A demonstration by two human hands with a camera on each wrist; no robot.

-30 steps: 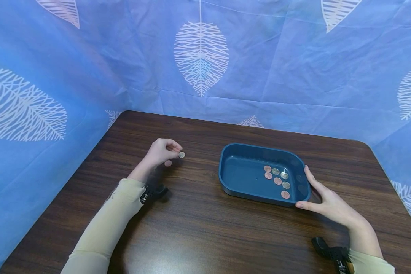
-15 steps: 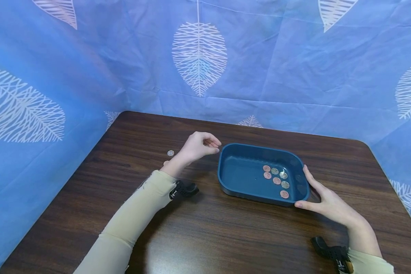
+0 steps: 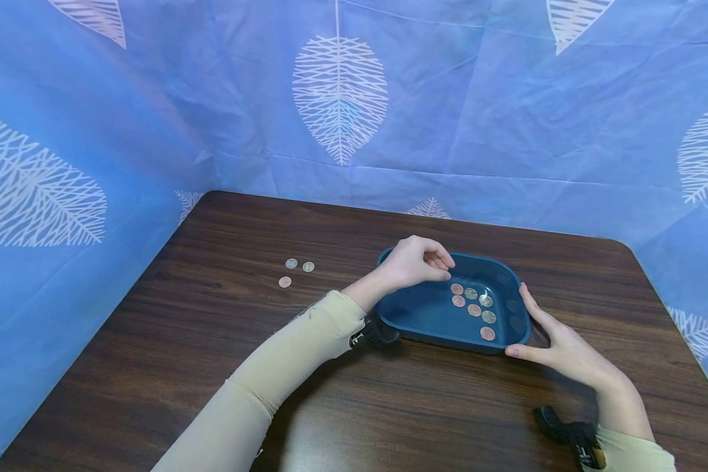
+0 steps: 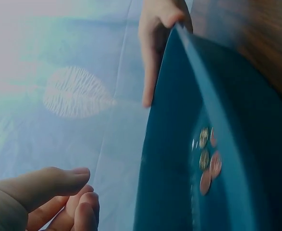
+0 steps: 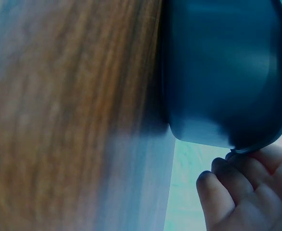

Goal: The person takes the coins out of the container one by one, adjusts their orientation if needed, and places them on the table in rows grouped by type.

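Seven small round copper and silvery coins [image 3: 474,310] lie in right part of blue rounded plastic tray [image 3: 425,311], between two hands. Tray on dark brown wood-grain tabletop [image 3: 330,229], long way left to right. Three loose round coins [image 3: 309,267] well left of tray; left hand [image 3: 415,262] nearer these. Left hand above tray, fingers bent, thumb close to fingertips; cannot tell if coin inside. Right hand [image 3: 569,347] grips tray's right end, thumb and fingers round corner. White mark on left black wrist mount [image 3: 377,332] too small to read.
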